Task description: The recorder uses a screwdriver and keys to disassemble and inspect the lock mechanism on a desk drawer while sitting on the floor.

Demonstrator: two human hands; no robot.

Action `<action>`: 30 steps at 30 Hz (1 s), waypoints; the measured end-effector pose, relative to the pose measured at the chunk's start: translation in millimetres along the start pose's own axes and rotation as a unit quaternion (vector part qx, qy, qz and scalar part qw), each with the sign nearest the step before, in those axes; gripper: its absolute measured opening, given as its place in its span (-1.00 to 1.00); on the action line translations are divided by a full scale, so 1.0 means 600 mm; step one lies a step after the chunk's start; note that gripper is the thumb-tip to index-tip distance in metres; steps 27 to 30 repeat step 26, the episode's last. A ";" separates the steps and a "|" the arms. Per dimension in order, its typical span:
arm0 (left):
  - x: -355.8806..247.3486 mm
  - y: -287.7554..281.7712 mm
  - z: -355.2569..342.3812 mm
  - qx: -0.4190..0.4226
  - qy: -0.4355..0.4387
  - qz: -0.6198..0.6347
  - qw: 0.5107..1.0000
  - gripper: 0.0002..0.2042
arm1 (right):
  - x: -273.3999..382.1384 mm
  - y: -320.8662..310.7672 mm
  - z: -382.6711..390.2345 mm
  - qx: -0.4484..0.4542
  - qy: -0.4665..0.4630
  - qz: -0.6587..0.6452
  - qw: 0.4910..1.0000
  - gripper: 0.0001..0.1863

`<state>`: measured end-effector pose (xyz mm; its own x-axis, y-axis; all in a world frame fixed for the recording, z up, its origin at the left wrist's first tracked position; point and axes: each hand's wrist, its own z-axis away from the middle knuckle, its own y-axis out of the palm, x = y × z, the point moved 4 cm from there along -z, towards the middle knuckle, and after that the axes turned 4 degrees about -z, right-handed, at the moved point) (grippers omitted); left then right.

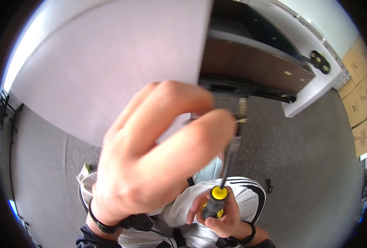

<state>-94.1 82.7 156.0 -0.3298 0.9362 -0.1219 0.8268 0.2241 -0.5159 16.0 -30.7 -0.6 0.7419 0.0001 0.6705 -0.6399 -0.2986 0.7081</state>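
My left hand (146, 157), large and blurred in front of the white cabinet panel (129, 53), has its fingers bent in a pinch. Its fingertips meet near the upper end of the shaft of a screwdriver (219, 194); they hide whatever lies between them. Just past them shows a small ribbed metal piece (242, 106), screw-like but smeared. Lower right, over my lap, my right hand (231, 217) is closed around the screwdriver's black and yellow handle. The shaft points up and slightly right, toward the cabinet's underside.
A dark brown drawer or board (253, 62) sits in the cabinet above a black metal rail (249, 89). A black round fitting (320, 62) is on the right side panel. Cardboard boxes (359, 99) are stacked far right. A small black object (269, 185) lies on the grey carpet (307, 165).
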 end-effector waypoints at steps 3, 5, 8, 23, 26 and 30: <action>-0.021 0.048 -0.056 0.001 0.073 -0.003 0.997 -0.91 | 0.028 -0.004 0.021 0.024 -0.024 -0.014 0.999 -0.56; -0.037 0.071 -0.083 0.015 0.084 -0.074 0.994 -0.89 | 0.044 -0.007 0.026 0.020 -0.047 -0.037 0.998 -0.54; -0.052 0.094 -0.106 0.025 0.085 -0.121 0.989 -0.89 | 0.072 -0.014 0.020 -0.016 -0.100 -0.026 0.995 -0.54; -0.093 0.174 -0.098 0.068 0.005 -0.156 0.985 -0.92 | 0.119 -0.057 0.071 -0.022 -0.081 -0.080 0.993 -0.71; -0.093 0.177 -0.100 0.079 0.024 -0.170 0.982 -0.93 | 0.118 -0.060 0.073 -0.021 -0.056 -0.091 0.994 -0.72; -0.093 0.177 -0.100 0.079 0.024 -0.170 0.982 -0.93 | 0.118 -0.060 0.073 -0.021 -0.056 -0.091 0.994 -0.72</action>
